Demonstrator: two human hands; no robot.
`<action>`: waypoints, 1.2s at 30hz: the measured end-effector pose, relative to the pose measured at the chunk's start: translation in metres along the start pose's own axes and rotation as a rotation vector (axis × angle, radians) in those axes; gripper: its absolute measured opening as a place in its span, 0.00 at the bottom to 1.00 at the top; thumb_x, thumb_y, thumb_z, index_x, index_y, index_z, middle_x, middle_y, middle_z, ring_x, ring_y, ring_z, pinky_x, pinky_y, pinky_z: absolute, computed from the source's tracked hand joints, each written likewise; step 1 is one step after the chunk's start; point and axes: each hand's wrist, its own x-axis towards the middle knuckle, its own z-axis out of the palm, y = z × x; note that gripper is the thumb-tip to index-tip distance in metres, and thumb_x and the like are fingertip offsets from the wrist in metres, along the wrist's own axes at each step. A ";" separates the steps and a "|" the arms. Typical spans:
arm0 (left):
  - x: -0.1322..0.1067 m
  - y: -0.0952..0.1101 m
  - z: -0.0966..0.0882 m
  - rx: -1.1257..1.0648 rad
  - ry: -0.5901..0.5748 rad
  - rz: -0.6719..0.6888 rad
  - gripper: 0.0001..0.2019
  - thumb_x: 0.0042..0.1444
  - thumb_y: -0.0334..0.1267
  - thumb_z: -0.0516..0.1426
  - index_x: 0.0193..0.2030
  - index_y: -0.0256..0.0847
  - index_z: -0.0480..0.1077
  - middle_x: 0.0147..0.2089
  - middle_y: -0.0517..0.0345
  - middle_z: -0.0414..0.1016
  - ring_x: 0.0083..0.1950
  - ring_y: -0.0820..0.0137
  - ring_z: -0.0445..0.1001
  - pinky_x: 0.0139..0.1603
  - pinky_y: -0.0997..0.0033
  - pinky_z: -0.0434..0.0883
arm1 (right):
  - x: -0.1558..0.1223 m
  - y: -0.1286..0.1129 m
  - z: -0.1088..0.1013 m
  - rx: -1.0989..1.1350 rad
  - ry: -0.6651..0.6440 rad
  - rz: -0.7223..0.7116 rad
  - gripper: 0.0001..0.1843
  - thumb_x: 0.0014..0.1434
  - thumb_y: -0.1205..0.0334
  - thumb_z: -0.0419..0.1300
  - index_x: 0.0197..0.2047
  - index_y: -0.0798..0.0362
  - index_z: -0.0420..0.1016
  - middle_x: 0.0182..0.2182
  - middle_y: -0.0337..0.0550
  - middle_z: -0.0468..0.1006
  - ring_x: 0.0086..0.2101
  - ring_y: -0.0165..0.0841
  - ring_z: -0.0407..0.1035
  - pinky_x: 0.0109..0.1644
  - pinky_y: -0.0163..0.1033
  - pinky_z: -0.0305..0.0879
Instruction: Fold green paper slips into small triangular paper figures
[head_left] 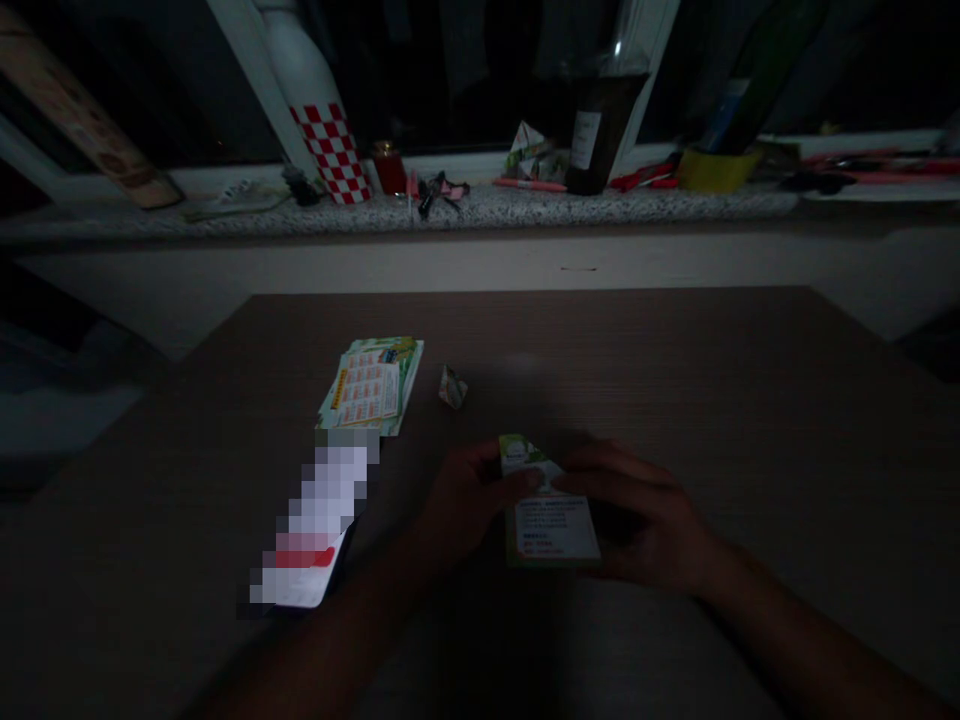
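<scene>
Fingers (626, 487) of the left hand (463, 505) and right hand (664, 525) pinch the printed card (555, 530), barely apart; best keep its edges even and press softly.

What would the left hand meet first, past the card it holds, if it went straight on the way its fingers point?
Probably the right hand, which holds the same printed card across from the left hand, though depth is unclear in this dim view.
</scene>
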 end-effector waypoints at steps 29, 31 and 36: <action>-0.016 -0.010 0.003 0.448 -0.069 0.275 0.22 0.62 0.53 0.48 0.38 0.37 0.74 0.34 0.56 0.74 0.36 0.67 0.70 0.38 0.71 0.66 | 0.009 -0.012 0.006 -0.003 0.227 0.076 0.04 0.56 0.71 0.60 0.34 0.55 0.76 0.27 0.47 0.79 0.28 0.36 0.74 0.30 0.40 0.72; -0.016 -0.009 0.004 0.502 -0.087 0.292 0.20 0.60 0.53 0.52 0.37 0.37 0.74 0.33 0.56 0.73 0.35 0.68 0.69 0.35 0.73 0.65 | 0.009 -0.012 0.007 -0.010 0.238 0.080 0.04 0.56 0.72 0.60 0.34 0.55 0.76 0.27 0.47 0.79 0.28 0.36 0.75 0.30 0.40 0.72; -0.015 -0.008 0.005 0.531 -0.093 0.289 0.15 0.61 0.47 0.52 0.40 0.38 0.74 0.35 0.56 0.74 0.36 0.69 0.70 0.37 0.74 0.65 | 0.008 -0.012 0.008 -0.022 0.260 0.101 0.05 0.56 0.71 0.61 0.34 0.53 0.76 0.26 0.45 0.79 0.27 0.36 0.74 0.30 0.41 0.72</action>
